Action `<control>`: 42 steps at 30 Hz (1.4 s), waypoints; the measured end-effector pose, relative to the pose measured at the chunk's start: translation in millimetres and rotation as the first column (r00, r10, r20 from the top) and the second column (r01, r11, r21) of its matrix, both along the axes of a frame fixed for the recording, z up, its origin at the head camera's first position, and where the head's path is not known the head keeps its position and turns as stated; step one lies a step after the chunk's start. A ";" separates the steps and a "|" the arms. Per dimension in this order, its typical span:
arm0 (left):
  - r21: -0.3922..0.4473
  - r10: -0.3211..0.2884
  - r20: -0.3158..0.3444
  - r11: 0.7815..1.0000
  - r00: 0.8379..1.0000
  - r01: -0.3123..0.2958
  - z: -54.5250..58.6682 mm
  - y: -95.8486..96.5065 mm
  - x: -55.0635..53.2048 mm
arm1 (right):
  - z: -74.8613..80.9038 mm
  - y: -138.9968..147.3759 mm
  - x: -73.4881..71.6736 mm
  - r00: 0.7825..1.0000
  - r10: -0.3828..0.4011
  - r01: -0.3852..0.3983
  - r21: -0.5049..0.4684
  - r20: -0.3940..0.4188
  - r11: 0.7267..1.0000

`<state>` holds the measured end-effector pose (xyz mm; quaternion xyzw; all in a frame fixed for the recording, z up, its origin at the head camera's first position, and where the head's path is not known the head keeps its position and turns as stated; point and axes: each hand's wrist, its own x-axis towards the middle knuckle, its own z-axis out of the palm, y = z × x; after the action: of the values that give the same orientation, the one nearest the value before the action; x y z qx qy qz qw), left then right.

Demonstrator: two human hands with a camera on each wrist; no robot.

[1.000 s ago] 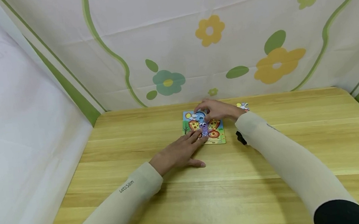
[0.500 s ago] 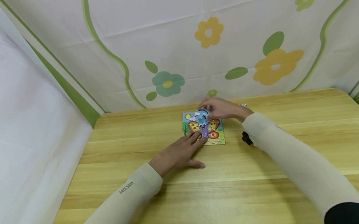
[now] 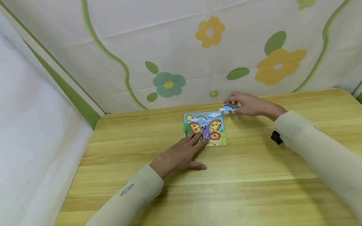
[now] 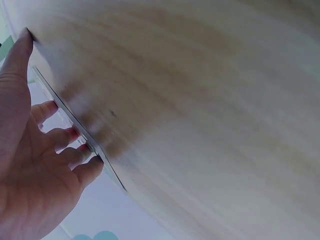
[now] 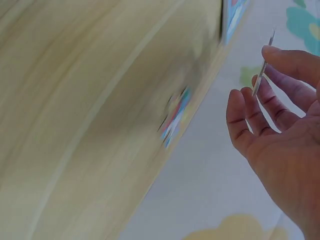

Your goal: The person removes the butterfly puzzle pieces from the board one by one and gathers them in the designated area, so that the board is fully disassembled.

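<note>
A butterfly puzzle board (image 3: 214,114) lies on the table, with a rainbow, clouds and a sun along its top. My left hand (image 3: 180,153) rests spread on its lower left part, the thumb on the wood; the left wrist view shows those fingertips (image 4: 91,169) at the board's edge. Just right of the board's top corner, my right hand (image 3: 249,104) pinches a blue rainbow puzzle piece (image 3: 229,108). Seen edge-on in the right wrist view, this thin piece (image 5: 263,64) sits between thumb and fingers, apart from the table.
On the table (image 3: 191,207), near its back edge, lie loose puzzle pieces (image 5: 175,117), seen in the right wrist view and covered by the right hand in the head view. A white cloth wall (image 3: 178,25) with printed flowers stands right behind the table.
My right hand has lifted the rainbow puzzle piece off the board and carried it to the right, uncovering the rainbow picture there. The left hand stays in place.
</note>
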<state>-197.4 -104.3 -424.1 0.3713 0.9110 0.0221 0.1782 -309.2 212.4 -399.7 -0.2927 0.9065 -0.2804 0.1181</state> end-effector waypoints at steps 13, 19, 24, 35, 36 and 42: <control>0.006 0.001 0.003 1.000 1.000 -0.001 -3.0 -0.6 -0.6 | -5.2 68.6 1.9 0.997 -0.078 0.079 0.046 -0.005 0.996; 0.008 -0.006 -0.003 1.000 1.000 0.006 -2.9 -0.5 -0.7 | -9.6 91.5 1.7 0.991 -0.130 0.129 0.044 0.028 0.991; 0.011 -0.006 0.003 1.000 1.000 0.006 -2.0 -0.7 0.1 | -13.3 103.0 2.1 0.987 -0.156 0.154 0.053 0.036 0.987; 0.013 -0.011 -0.002 1.000 1.000 0.011 -0.7 -0.9 0.6 | -21.8 112.7 -0.7 0.986 -0.165 0.163 0.082 0.019 0.983; 0.014 -0.011 0.000 1.000 1.000 0.011 -0.2 -0.9 0.9 | -22.6 113.1 -1.0 0.986 -0.167 0.165 0.083 0.022 0.983; 0.023 -0.009 0.002 1.000 1.000 0.009 1.0 -1.5 1.7 | -25.3 113.4 -2.1 0.982 -0.183 0.179 0.074 0.045 0.981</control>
<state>-195.6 -105.8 -423.0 0.3774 0.9088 0.0322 0.1750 -311.3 325.8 -425.0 -0.1974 0.9352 -0.2657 0.1257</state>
